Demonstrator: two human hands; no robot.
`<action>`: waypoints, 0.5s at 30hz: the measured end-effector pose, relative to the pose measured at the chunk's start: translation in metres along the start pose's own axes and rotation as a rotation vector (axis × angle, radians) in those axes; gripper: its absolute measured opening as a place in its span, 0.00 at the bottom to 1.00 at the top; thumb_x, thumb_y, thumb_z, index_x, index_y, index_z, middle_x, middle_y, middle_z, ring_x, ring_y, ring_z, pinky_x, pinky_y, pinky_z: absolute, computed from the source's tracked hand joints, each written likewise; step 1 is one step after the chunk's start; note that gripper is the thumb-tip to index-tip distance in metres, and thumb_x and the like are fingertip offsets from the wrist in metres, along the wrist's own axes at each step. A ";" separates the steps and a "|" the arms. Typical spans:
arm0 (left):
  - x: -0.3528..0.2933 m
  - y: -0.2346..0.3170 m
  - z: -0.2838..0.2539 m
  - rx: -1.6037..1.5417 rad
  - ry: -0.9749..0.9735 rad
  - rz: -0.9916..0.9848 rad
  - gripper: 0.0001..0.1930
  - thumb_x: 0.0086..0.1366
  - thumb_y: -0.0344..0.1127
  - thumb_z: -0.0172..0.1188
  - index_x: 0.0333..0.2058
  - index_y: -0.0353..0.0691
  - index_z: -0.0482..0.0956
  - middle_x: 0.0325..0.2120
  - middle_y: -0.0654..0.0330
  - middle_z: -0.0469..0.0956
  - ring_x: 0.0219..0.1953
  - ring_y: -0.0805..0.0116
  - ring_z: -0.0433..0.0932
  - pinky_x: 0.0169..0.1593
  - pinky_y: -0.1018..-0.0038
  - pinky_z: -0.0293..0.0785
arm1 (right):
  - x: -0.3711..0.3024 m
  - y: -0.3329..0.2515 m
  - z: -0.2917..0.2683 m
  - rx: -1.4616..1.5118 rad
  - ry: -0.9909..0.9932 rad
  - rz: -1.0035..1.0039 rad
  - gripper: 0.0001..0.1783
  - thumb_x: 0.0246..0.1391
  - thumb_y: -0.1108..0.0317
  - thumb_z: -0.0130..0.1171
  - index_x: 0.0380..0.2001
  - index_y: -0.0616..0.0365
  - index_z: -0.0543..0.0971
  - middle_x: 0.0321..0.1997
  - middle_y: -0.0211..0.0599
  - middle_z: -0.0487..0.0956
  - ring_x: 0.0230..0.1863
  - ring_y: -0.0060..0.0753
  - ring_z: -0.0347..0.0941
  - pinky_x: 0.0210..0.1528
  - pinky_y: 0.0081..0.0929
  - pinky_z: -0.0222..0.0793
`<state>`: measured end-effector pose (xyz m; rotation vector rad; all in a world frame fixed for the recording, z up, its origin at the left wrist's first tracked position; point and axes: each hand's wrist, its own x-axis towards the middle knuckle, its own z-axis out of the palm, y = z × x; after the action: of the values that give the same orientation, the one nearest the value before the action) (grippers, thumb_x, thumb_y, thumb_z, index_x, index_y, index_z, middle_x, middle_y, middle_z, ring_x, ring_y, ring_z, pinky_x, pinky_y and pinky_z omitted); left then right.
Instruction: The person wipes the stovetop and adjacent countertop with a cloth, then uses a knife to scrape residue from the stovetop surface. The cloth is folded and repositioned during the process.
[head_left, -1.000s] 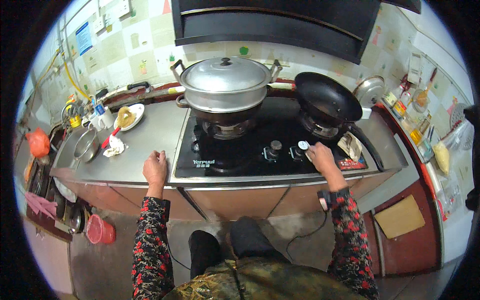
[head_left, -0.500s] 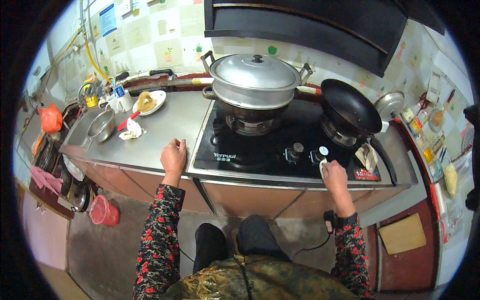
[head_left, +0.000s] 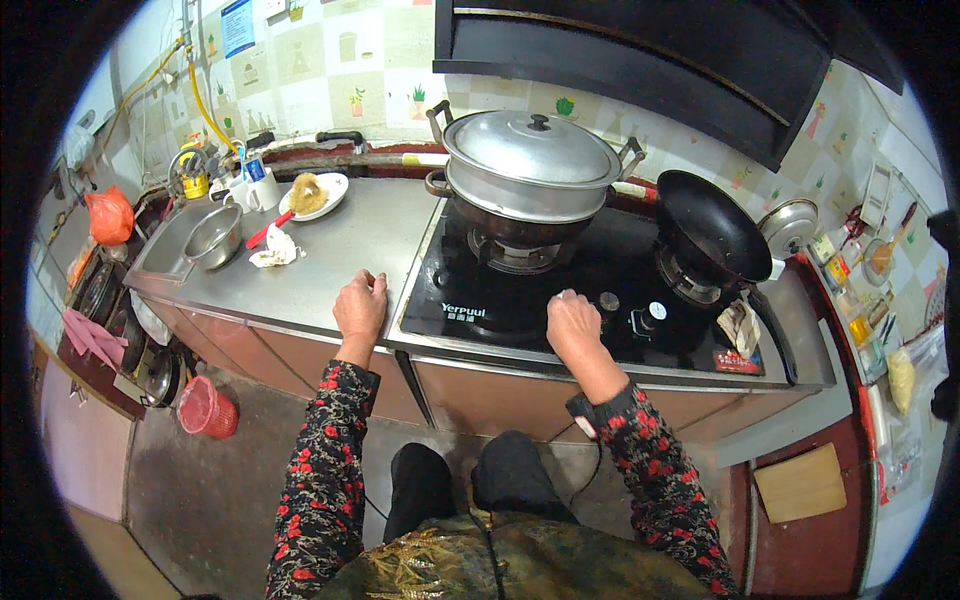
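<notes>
While near stove knob [head_left: 608,302], right hand [head_left: 576,328] (palm-down)

Before you: wall [head_left: 385,55], pale, patterned in squares; range hood [head_left: 620,60], black. Below: cabinet fronts [head_left: 480,390], pinkish-brown; floor [head_left: 260,490], grey. Left of you: pale pink panel [head_left: 85,450]. Right: dark red panel [head_left: 805,555].

The right hand [head_left: 575,328] hung curled over the stove [head_left: 570,272], near a knob [head_left: 609,302]; the left hand [head_left: 361,308] curled over the counter [head_left: 345,235]. A steamer [head_left: 530,180] and wok [head_left: 708,232] sat behind.
</notes>
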<state>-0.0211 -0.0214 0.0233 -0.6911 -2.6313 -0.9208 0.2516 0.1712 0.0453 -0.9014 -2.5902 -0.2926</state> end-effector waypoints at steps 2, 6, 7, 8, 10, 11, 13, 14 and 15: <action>0.000 -0.002 0.000 -0.010 0.004 0.007 0.18 0.63 0.52 0.57 0.32 0.41 0.80 0.27 0.46 0.81 0.34 0.45 0.81 0.40 0.54 0.75 | 0.017 -0.002 0.004 0.023 0.018 0.019 0.06 0.44 0.76 0.56 0.26 0.65 0.82 0.33 0.50 0.79 0.37 0.50 0.78 0.37 0.41 0.77; -0.001 -0.003 0.000 -0.028 0.006 0.020 0.19 0.63 0.52 0.57 0.32 0.41 0.80 0.28 0.47 0.81 0.34 0.45 0.81 0.39 0.54 0.75 | 0.017 -0.005 0.000 0.159 0.011 0.036 0.08 0.50 0.72 0.58 0.26 0.66 0.82 0.34 0.53 0.79 0.38 0.55 0.78 0.40 0.44 0.76; 0.000 -0.003 0.000 -0.033 0.006 0.018 0.19 0.63 0.52 0.57 0.32 0.41 0.81 0.28 0.47 0.81 0.34 0.45 0.81 0.39 0.54 0.75 | 0.012 -0.005 -0.003 0.205 -0.032 0.057 0.08 0.51 0.70 0.59 0.26 0.66 0.82 0.34 0.54 0.79 0.39 0.56 0.78 0.41 0.45 0.76; 0.000 -0.003 0.000 -0.026 0.001 0.010 0.20 0.63 0.53 0.57 0.32 0.40 0.81 0.28 0.46 0.81 0.35 0.45 0.81 0.40 0.54 0.75 | 0.006 -0.004 -0.006 0.299 -0.099 0.104 0.16 0.59 0.60 0.54 0.28 0.63 0.82 0.38 0.55 0.79 0.41 0.58 0.77 0.44 0.48 0.73; 0.000 -0.003 0.000 -0.037 -0.035 0.004 0.20 0.63 0.54 0.57 0.33 0.40 0.81 0.28 0.45 0.81 0.36 0.44 0.81 0.41 0.54 0.75 | -0.001 0.003 -0.014 0.421 -0.270 0.087 0.21 0.61 0.55 0.50 0.31 0.61 0.82 0.39 0.56 0.79 0.43 0.59 0.76 0.45 0.49 0.72; -0.001 -0.003 -0.002 -0.034 -0.059 0.002 0.20 0.62 0.54 0.57 0.33 0.41 0.81 0.29 0.45 0.81 0.36 0.44 0.81 0.42 0.54 0.75 | -0.004 0.007 -0.017 0.505 -0.338 0.047 0.23 0.63 0.52 0.47 0.32 0.60 0.82 0.39 0.56 0.79 0.44 0.59 0.76 0.46 0.50 0.71; -0.002 0.000 -0.007 -0.049 -0.105 -0.004 0.22 0.62 0.56 0.56 0.35 0.41 0.82 0.30 0.43 0.81 0.37 0.43 0.81 0.43 0.55 0.75 | -0.003 0.017 -0.023 0.532 -0.254 -0.038 0.28 0.67 0.48 0.34 0.41 0.60 0.78 0.39 0.58 0.79 0.45 0.61 0.74 0.46 0.53 0.69; -0.003 0.004 -0.011 -0.052 -0.109 0.030 0.23 0.62 0.56 0.56 0.34 0.39 0.83 0.29 0.44 0.81 0.36 0.45 0.81 0.41 0.56 0.75 | -0.002 0.023 -0.026 0.613 -0.210 -0.030 0.28 0.67 0.49 0.34 0.41 0.60 0.77 0.39 0.58 0.79 0.45 0.62 0.74 0.46 0.53 0.69; -0.005 0.009 -0.016 -0.038 -0.144 0.034 0.23 0.62 0.56 0.56 0.33 0.37 0.83 0.27 0.46 0.81 0.34 0.46 0.81 0.39 0.58 0.75 | -0.002 0.027 -0.028 0.676 -0.199 0.023 0.27 0.67 0.49 0.34 0.41 0.60 0.76 0.40 0.58 0.79 0.45 0.62 0.74 0.46 0.53 0.68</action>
<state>-0.0105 -0.0270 0.0380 -0.8386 -2.7228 -0.9469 0.2782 0.1823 0.0713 -0.7243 -2.5622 0.6745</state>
